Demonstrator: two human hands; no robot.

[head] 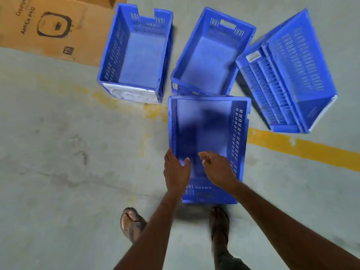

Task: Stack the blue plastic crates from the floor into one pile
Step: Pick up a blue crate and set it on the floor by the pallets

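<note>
- 4 blue crates on the grey concrete floor [58, 133], all empty, none stacked yet.
- Nearest crate [206, 137]: upright, directly in front of the person's 2 feet, its far rim close to the middle crate [210, 53] behind it.
- Left crate [136, 53]: upright, white paper label on its near wall, standing partly on a flat cardboard sheet [48, 26].
- Middle crate: upright, tilted a bit in plan, betw. the left one and the right one.
- Right crate [288, 75]: lying on its side, opening toward the right.
- Left hand [176, 172]: fingers spread open, at the near-left wall of the nearest crate; holds nothing, contact w. the rim cannot be told (blur).
- Right hand [218, 168]: over the crate's inside, fingers loosely curled, half open, grasping nothing.
- 1 yellow painted line [303, 151] crosses the floor, passing under the nearest crate.
- 2 sandals visible, one per foot.
</note>
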